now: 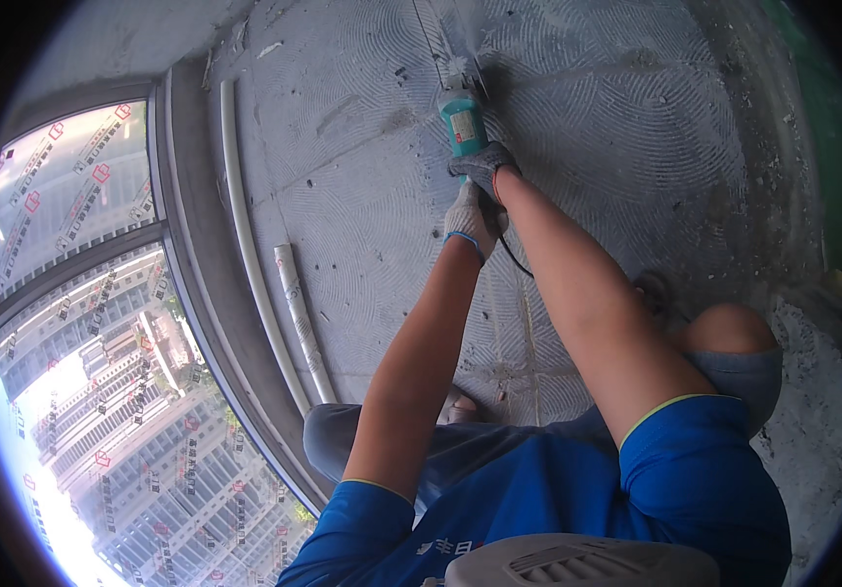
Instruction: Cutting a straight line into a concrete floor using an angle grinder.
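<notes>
A teal power tool (464, 125) with a metal head points away from me at the top middle, over a floor (616, 147) covered in combed grey adhesive or mortar. Thin lines and a pale blur show at its head, too indistinct to make out. My right hand (484, 162), in a dark grey glove, is closed round the tool's body. Just behind it my left hand (472, 213), in a pale knit glove with a blue cuff, grips the rear end. A black cord (517, 259) trails from there beneath my right arm.
Two white pipes (232, 196) (298, 313) lie lengthwise on the left, beside a framed window (78, 264) with printed film. Small dark debris (400, 73) dots the floor. A green surface (841, 147) runs along the far right. My bent knee (734, 333) and sandalled foot are low in view.
</notes>
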`<state>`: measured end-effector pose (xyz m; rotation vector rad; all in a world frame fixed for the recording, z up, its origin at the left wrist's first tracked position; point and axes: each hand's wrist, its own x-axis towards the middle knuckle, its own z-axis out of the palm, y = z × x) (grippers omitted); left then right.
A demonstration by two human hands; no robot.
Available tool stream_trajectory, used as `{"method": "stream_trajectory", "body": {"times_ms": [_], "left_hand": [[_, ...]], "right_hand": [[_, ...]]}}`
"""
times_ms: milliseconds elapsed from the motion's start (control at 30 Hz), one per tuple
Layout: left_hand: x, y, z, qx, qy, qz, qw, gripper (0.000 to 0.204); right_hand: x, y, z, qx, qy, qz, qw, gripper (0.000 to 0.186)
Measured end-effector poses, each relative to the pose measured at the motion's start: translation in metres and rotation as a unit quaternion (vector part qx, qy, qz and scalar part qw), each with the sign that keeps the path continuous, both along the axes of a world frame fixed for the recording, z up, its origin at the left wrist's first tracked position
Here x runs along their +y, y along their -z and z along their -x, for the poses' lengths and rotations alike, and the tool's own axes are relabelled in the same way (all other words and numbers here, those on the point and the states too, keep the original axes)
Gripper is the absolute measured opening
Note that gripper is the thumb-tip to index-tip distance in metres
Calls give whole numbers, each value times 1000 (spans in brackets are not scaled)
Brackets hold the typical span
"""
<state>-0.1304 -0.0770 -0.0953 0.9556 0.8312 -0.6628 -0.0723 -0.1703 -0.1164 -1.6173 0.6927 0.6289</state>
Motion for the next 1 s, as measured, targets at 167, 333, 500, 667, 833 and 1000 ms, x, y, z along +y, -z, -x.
{"method": "stream_trajectory", "body": {"times_ms": [167,333,500,667,833,1000], "left_hand": [[6,5,3,0,40,-4,999,40],[2,3,6,1,42,-5,999,39],[8,4,8,7,39,-2,999,38],[2,1,10,7,-5,12,1000,29],[5,2,13,14,-3,10,1000,29],[1,-3,17,0,2,3,1000,28]], "right_hand": [[1,5,2,7,-11,-18,1000,65],[-2,6,5,17,5,-20,1000,65],[2,-6,9,6,1,-1,1000,51],[2,-4,12,1,10,0,1000,55],[5,-1,15,2,11,-3,1000,54],[2,-6,19,4,10,0,1000,54]]}}
